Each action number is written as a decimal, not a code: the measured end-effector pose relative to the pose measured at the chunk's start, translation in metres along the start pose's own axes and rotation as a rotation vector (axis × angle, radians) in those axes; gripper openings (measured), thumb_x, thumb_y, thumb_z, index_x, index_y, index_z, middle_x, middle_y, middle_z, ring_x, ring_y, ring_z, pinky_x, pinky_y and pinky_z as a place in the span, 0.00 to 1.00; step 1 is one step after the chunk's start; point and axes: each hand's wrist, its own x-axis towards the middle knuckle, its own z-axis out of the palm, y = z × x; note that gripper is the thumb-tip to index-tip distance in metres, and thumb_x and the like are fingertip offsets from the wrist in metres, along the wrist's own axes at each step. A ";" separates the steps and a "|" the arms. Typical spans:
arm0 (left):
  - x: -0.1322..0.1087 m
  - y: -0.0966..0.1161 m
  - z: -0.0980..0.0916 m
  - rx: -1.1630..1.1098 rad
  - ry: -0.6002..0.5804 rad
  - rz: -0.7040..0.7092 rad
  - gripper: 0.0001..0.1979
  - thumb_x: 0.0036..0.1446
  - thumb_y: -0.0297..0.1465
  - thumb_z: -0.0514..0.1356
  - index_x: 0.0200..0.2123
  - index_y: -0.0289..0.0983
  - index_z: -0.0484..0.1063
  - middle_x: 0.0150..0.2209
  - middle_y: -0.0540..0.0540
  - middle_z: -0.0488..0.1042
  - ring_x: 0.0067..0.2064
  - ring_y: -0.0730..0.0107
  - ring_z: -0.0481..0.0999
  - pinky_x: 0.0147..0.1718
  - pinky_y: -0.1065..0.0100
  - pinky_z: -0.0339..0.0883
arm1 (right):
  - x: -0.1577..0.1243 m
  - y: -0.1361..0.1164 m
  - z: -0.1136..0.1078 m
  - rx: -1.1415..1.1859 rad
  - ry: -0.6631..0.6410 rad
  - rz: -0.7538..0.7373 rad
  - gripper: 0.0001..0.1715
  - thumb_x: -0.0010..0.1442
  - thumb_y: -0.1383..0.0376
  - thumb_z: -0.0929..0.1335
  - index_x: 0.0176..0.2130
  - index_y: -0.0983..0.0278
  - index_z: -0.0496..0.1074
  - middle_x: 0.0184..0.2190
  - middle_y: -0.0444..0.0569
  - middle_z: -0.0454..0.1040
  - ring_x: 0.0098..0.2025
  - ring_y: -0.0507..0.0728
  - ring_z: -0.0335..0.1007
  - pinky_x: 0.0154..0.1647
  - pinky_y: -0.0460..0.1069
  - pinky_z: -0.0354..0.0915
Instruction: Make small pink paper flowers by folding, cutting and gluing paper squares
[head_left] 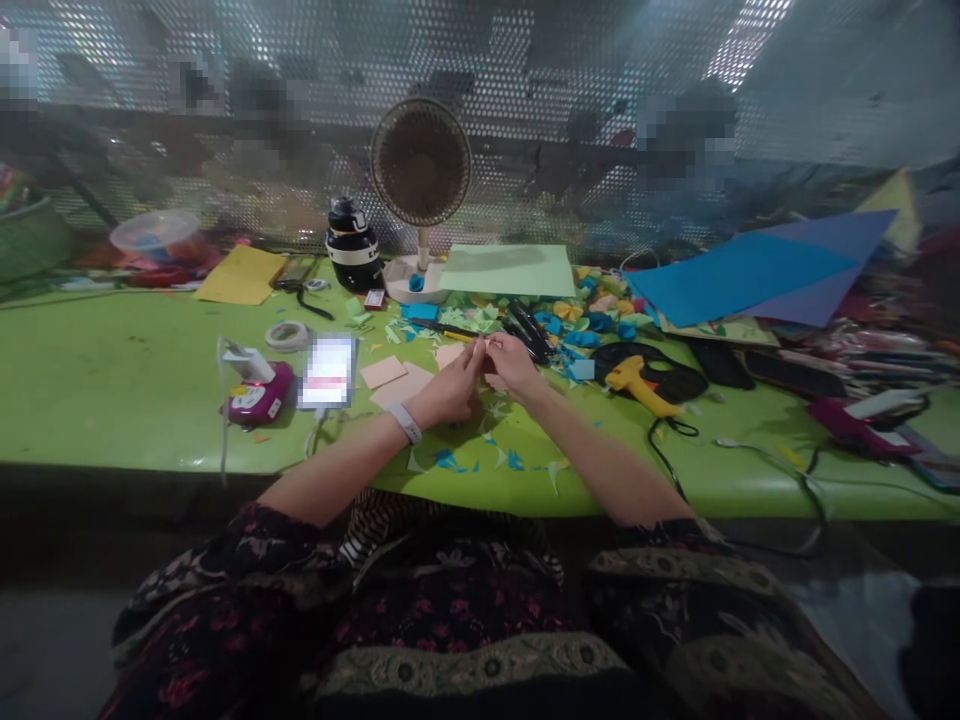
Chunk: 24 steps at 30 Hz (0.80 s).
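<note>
Over the middle of the green table (157, 400), my left hand (455, 385) and my right hand (511, 365) meet at the fingertips. The fingers of both are pinched together on something small, perhaps pink paper, mostly hidden by them. Pink paper squares (383, 372) lie just left of my left hand, and a larger pink sheet (405, 386) is partly under it. Black-handled scissors (527, 328) rest beyond my right hand. Blue and green paper scraps (448, 460) are scattered on the table below my wrists.
A fan (421, 162) and a black bottle (354, 245) stand at the back. A lit phone (328, 371) and a purple power socket (259, 395) lie left. Right are a yellow glue gun (643, 386) with its cord, folded paper pieces (598, 321) and blue sheets (742, 275).
</note>
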 end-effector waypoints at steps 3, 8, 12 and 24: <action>0.000 0.000 0.000 0.015 0.016 0.010 0.56 0.48 0.20 0.57 0.73 0.33 0.25 0.73 0.23 0.38 0.72 0.37 0.53 0.61 0.47 0.66 | 0.002 -0.001 -0.001 0.019 0.006 -0.004 0.04 0.57 0.68 0.67 0.29 0.63 0.69 0.23 0.41 0.71 0.27 0.50 0.70 0.35 0.47 0.71; 0.001 -0.001 -0.004 0.036 0.028 0.020 0.58 0.48 0.20 0.59 0.73 0.39 0.24 0.73 0.27 0.40 0.68 0.40 0.61 0.56 0.51 0.70 | 0.004 -0.004 -0.004 0.062 0.002 -0.014 0.04 0.55 0.68 0.68 0.29 0.63 0.69 0.23 0.40 0.72 0.28 0.51 0.72 0.38 0.48 0.72; 0.001 0.001 -0.011 0.070 -0.034 0.021 0.58 0.48 0.20 0.60 0.74 0.45 0.28 0.74 0.31 0.41 0.61 0.43 0.70 0.49 0.56 0.73 | 0.005 -0.007 -0.004 0.085 0.008 0.003 0.04 0.54 0.68 0.68 0.28 0.62 0.68 0.24 0.41 0.73 0.27 0.50 0.72 0.38 0.47 0.73; 0.004 0.007 -0.031 -0.211 0.334 -0.045 0.38 0.65 0.39 0.58 0.73 0.38 0.46 0.62 0.32 0.70 0.62 0.51 0.72 0.60 0.51 0.66 | 0.002 -0.016 -0.007 0.081 -0.047 0.035 0.07 0.58 0.69 0.67 0.27 0.63 0.69 0.21 0.42 0.74 0.24 0.50 0.72 0.31 0.44 0.72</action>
